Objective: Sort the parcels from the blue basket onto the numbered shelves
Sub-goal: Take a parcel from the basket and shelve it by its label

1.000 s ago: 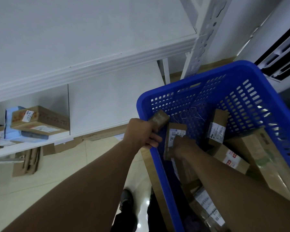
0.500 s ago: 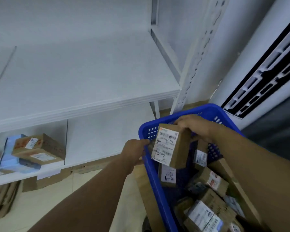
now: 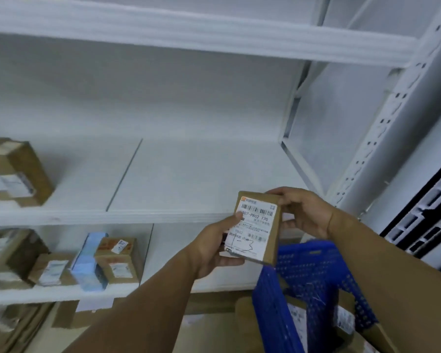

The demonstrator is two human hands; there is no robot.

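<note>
Reading white label (image 3: 253, 229) on small brown cardboard parcel (image 3: 273, 238) | left hand (image 3: 214, 247) grip clasps its lower-left edge, right hand (image 3: 304, 212) grip pinches top-right corner | parcel held above blue perforated plastic basket (image 3: 313, 273), in front of white metal shelf (image 3: 189, 184) | tip: move L thumb off code, match shelf no. first

Two hands: left hand (image 3: 214, 247), right hand (image 3: 306, 212); one held parcel (image 3: 257, 226); one blue basket (image 3: 313, 273), at least two labelled parcels (image 3: 297, 318) inside; three shelf boards (image 3: 163, 215); one blue package (image 3: 88, 263); roughly five brown boxes (image 3: 117, 261) shelved, blur prevents certainty.
</note>
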